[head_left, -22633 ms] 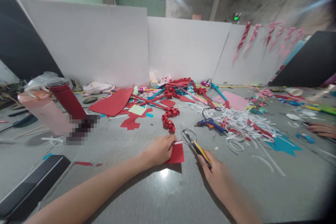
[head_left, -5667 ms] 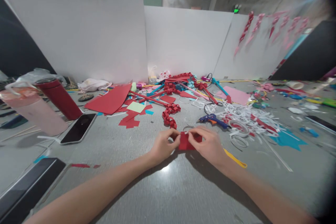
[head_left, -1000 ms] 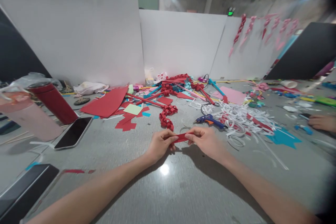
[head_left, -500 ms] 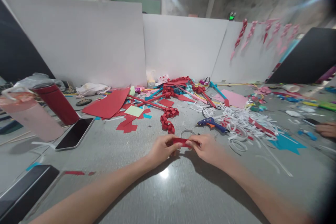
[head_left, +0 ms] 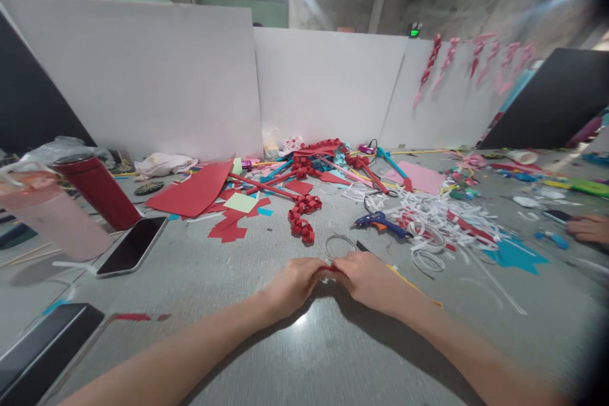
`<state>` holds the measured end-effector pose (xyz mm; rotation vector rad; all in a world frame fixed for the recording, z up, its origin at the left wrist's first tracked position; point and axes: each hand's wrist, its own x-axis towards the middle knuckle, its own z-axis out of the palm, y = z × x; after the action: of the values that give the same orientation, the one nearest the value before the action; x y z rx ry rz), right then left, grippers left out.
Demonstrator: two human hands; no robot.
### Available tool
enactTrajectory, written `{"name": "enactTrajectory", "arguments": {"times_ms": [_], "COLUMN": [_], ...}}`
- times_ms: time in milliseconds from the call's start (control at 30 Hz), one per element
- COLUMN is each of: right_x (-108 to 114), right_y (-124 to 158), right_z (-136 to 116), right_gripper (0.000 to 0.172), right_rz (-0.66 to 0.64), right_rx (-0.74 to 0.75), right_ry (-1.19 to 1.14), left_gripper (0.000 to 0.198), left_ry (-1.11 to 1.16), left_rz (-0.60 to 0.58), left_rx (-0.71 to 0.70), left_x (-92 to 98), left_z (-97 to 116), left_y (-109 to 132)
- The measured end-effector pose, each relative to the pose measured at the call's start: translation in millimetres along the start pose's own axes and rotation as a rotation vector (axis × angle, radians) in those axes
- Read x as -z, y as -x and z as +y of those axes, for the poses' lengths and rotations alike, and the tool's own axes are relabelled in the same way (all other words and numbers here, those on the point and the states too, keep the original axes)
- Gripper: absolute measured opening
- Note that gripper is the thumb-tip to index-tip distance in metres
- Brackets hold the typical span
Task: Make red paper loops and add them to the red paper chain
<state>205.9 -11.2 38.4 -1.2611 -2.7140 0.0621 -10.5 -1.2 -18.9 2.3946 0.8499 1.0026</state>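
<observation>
This looks like a craft workshop in a big, bare building. The wide gray table [head_left: 304, 368] is messy with cut red paper [head_left: 193, 189], a heap of thin white strips [head_left: 431, 203], a curly red paper chain [head_left: 301, 222] and a blue glue gun [head_left: 382, 223]. Behind it are plain white boards [head_left: 328, 82] and a rough concrete wall [head_left: 451, 0].

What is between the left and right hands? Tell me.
The head view shows red paper between the left hand and right hand, held by both.
</observation>
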Motion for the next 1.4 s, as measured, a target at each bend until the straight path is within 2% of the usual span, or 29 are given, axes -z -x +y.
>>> {"name": "enactTrajectory", "arguments": {"times_ms": [167,300,433,500,567,733,800,833,933,1133,1267,1400], "right_x": [6.4,15.2,21.1,22.6,21.8,7.2,1.8,0.6,4.1,19.1,21.5,16.8], "right_y": [-2.4,0.0,4.6,5.7,5.5,1.8,0.0,-0.8,-2.2,-1.9,-0.1,0.6], "right_z": [11.6,34.8,56.7,59.8,54.8,22.0,13.1,11.5,17.3,33.5,28.5,23.9], "right_gripper": [0.024,0.027,0.031,0.032,0.031,0.023,0.023,0.024,0.023,0.024,0.025,0.022], "right_rz": [-0.027,-0.047,-0.01,-0.004,-0.019,-0.076,-0.073,-0.071,-0.085,-0.117,-0.108,-0.046], "right_rx": [0.031,0.041,-0.03,-0.056,-0.043,0.062,0.081,0.087,0.08,0.03,0.014,0.081], "right_ry": [0.002,-0.045,-0.079,-0.093,-0.092,-0.026,-0.007,-0.015,-0.092,-0.168,-0.153,-0.037], "left_gripper": [0.021,0.029,0.032,0.034,0.037,0.04,0.028,0.032,0.038,0.044,0.044,0.044], "left_ry": [0.076,0.203,0.385,0.414,0.398,0.141,0.064,0.048,0.053,0.154,0.18,0.141], "left_rz": [0.035,0.101,0.221,0.268,0.228,-0.07,-0.119,-0.129,-0.101,-0.036,-0.056,-0.081], "left_rx": [0.12,0.275,0.523,0.561,0.493,0.153,0.055,0.028,0.048,0.241,0.255,0.196], "left_x": [2.6,2.9,6.7,11.2,15.4,17.1,15.0,14.0,11.8,13.0,17.1,16.1], "left_z": [5.2,4.9,-3.1,-3.4,1.2,13.8,11.6,9.6,4.8,9.4,9.7,9.6], "left_y": [-3.5,-9.3,-17.2,-19.1,-18.1,-8.5,-5.6,-4.8,-4.6,-10.7,-11.0,-6.1]}}
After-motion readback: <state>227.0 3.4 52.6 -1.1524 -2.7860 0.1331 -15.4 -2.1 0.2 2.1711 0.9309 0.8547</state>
